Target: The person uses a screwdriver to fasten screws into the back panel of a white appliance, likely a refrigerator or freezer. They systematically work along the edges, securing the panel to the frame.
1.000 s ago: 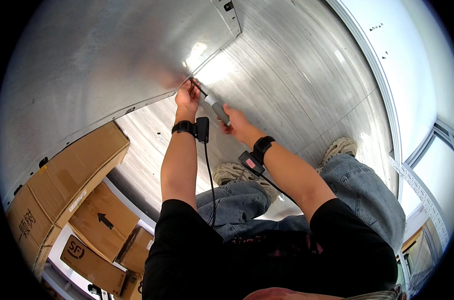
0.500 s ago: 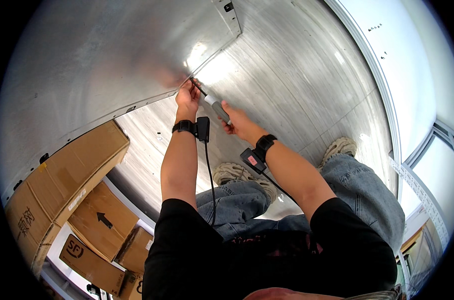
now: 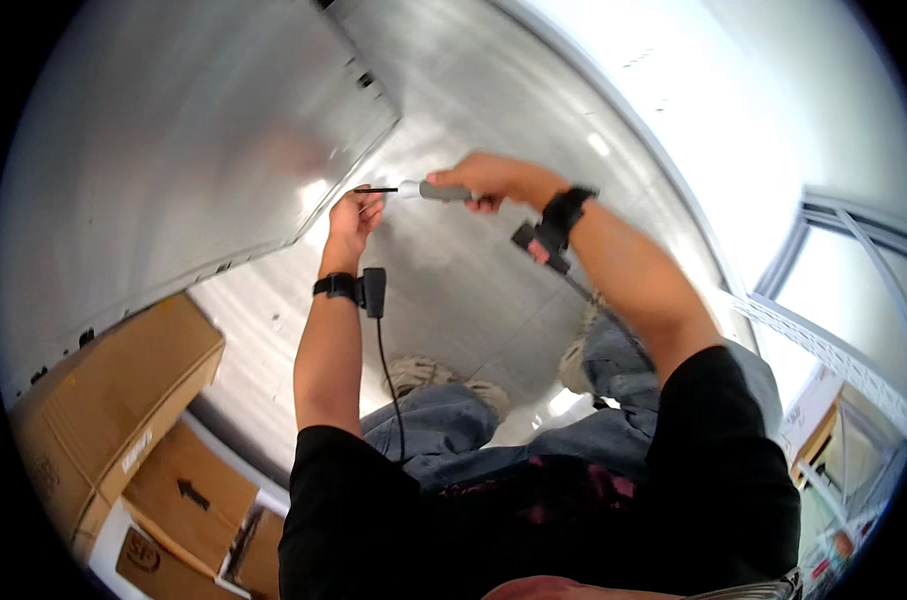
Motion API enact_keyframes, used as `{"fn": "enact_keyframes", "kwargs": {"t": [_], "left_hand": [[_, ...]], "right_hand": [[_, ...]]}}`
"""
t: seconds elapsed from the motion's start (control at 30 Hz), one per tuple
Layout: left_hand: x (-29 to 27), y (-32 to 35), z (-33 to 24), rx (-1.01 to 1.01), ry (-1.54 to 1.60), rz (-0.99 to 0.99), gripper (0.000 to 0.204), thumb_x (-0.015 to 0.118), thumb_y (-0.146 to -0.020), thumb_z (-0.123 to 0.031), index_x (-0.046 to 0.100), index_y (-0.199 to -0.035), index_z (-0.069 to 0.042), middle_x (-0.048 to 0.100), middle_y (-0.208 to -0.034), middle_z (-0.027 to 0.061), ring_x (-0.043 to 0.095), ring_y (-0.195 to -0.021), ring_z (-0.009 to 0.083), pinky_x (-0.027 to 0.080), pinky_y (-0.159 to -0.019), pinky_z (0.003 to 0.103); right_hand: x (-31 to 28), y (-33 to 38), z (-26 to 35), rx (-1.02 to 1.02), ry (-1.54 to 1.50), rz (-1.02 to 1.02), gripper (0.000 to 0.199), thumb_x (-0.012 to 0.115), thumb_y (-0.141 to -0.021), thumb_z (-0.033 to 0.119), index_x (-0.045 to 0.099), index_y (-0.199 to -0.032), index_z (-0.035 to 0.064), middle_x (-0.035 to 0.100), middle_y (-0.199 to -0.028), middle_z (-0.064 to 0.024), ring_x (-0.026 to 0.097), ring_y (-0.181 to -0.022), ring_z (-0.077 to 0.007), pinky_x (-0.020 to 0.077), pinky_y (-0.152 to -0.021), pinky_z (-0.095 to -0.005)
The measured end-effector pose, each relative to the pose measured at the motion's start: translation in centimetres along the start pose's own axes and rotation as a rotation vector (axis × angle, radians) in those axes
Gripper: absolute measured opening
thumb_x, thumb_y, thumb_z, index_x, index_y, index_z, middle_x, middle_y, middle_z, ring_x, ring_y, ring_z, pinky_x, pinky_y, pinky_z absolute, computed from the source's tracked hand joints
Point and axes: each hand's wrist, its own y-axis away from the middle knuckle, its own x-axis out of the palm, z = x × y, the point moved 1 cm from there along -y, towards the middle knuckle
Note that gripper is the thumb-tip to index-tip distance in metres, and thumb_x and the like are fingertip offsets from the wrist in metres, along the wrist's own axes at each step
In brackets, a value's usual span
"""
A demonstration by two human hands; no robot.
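My right hand (image 3: 480,180) is wrapped round the grey handle of a screwdriver (image 3: 409,189). Its dark shaft lies almost level and points left, the tip at the fingers of my left hand (image 3: 355,214). Those fingers are curled in a pinch by the tip; what they hold, if anything, is too small to tell. A large grey metal panel (image 3: 173,150) stands to the left and beyond, its lower edge close to my left hand but apart from the screwdriver.
Cardboard boxes (image 3: 188,490) are stacked at the lower left, a long one (image 3: 123,385) against the panel. A pale streaked floor (image 3: 473,270) lies under my hands. White wall and a metal shelf frame (image 3: 823,350) stand on the right. A cable (image 3: 389,380) hangs from my left wrist.
Both hands have drawn back from the panel's lower edge with the screwdriver, which has swung from slanting to nearly level. My right elbow has moved outward, and the view has shifted right.
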Motion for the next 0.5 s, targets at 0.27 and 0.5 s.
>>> {"fn": "enact_keyframes", "kwargs": {"t": [0.27,0.5], "left_hand": [[19.3,6.1,-5.9,0.253,-0.411,0.294,0.023,0.055,-0.087,-0.017,0.056,-0.108,-0.007,0.064,-0.096,0.0059,0.059,-0.077,0.0118,0.046,-0.068,0.024],[34.5,6.2,-1.5,0.576,-0.718,0.449,0.026,0.066,-0.079,-0.015,0.061,-0.101,-0.004,0.064,-0.088,0.0047,0.058,-0.07,0.0128,0.047,-0.062,0.027]], "right_hand": [[-18.1,24.8,8.8,-0.127,0.584,-0.595,0.049,0.053,-0.084,0.051,0.065,-0.084,0.003,0.053,-0.057,-0.002,0.047,-0.042,-0.0076,0.0356,-0.036,-0.0173],[-24.9,28.2,-8.1,-0.385,-0.041,-0.631,0.038,0.053,-0.088,0.043,0.06,-0.084,0.0061,0.06,-0.066,-0.0027,0.05,-0.046,-0.0066,0.0423,-0.043,-0.0179]]}}
